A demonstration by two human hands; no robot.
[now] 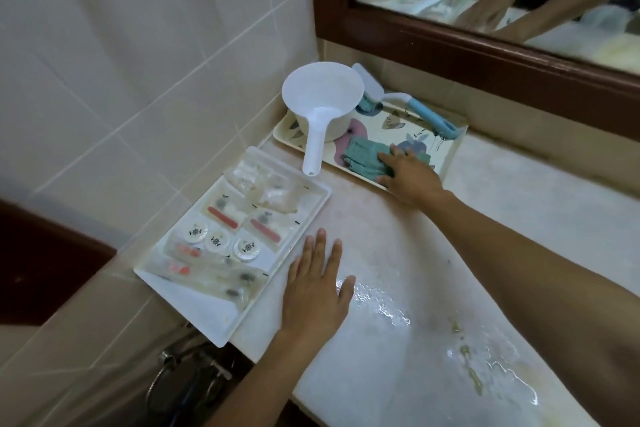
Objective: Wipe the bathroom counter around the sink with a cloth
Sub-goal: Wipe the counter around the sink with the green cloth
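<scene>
A folded teal cloth (363, 158) lies in a floral tray (448, 149) at the back of the pale stone counter (381, 218). My right hand (410, 177) rests on the cloth's right end, with fingers curled over it and thumb at the tray's front rim. Flat on the counter nearer to me lies my left hand (317, 291), fingers spread, holding nothing. Water puddles (384, 308) and yellowish smears (467, 357) lie on the counter to the right of the left hand. No sink shows in view.
A white dipper (322, 97) and a blue-handled brush (415, 107) sit in the floral tray. A white tray (207, 315) of wrapped toiletries lies at the counter's left end, beside the tiled wall. A wood-framed mirror (485, 55) hangs behind.
</scene>
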